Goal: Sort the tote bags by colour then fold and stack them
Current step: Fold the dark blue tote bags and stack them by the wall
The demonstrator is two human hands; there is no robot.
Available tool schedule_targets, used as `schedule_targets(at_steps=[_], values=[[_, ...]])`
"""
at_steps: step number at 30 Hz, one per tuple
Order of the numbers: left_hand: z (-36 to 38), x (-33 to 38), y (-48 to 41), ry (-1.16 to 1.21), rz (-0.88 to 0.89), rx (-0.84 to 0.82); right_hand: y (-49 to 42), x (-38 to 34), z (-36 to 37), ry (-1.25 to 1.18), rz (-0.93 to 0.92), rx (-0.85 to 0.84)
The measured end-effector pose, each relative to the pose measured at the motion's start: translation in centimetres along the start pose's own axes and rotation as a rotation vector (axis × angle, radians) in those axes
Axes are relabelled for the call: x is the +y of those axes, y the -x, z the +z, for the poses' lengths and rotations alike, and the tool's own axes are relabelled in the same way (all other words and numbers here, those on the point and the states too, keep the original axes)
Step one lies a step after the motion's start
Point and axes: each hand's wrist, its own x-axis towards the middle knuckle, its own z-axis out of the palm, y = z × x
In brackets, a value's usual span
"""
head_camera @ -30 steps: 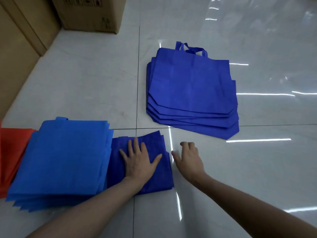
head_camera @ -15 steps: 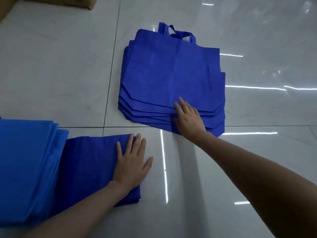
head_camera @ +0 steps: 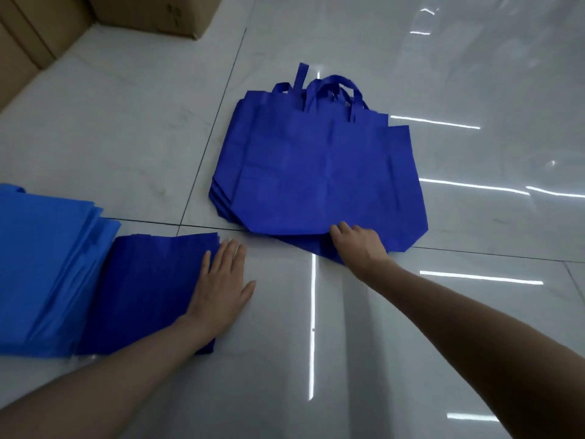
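**Q:** What are the hands doing?

**A:** The right hand reaches forward, knuckles up, fingers curled around the near hem of the top tote bag. It grips that edge. The fingertips are tucked out of sight under the fabric.

**Q:** And the bag itself?

**A:** It is dark royal blue in a matte, non-woven cloth with faint crease lines. It lies flat and unfolded, a wide rectangle whose two near corners are cut at an angle. It sits on top of a pile of dark blue bags whose edges fan out in steps on the left. Their loop handles bunch at the far end, and one strap sticks straight out.

**Q:** The other hand?

**A:** The left hand lies flat, palm down, fingers straight and slightly spread. It rests on the right edge of a folded stack of the same dark blue, a compact rectangle. The thumb reaches onto the bare floor.

**Q:** What surrounds them?

**A:** Touching the folded stack's left side is a lighter blue stack, its layered edges showing. Everything lies on glossy pale grey tiles with thin dark joints and bright streaks of reflected light. Brown cardboard boxes stand at the far left.
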Motion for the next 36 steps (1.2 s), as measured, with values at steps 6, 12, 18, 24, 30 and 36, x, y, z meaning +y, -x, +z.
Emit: schedule_targets(at_steps=[6, 12, 18, 24, 30, 36], values=[[-1.5, 2.3, 1.4, 0.149, 0.055, -0.021, 10.1, 3.0, 2.5, -0.231, -0.064, 0.091], [-0.9, 3.4, 3.3, 0.346, 0.215, -0.258, 18.7, 4.2, 2.9, -0.326, -0.24, -0.073], [-1.8, 4.1, 3.1, 0.662, 0.083, -0.272, 23.1, 10.6, 5.7, -0.519, -0.245, -0.276], [-3.7, 3.9, 4.0, 0.798, -0.024, -0.363, 24.6, 16.3, 9.5, -0.475, -0.105, -0.194], [-5.1, 6.4, 3.5, 1.114, -0.306, -0.102, 21.9, 14.7, 9.1, -1.157, 0.402, 0.083], [-2.9, 6.9, 3.6, 1.15, -0.377, -0.311, 20.0, 15.3, 6.9, -1.413, 0.716, 0.256]])
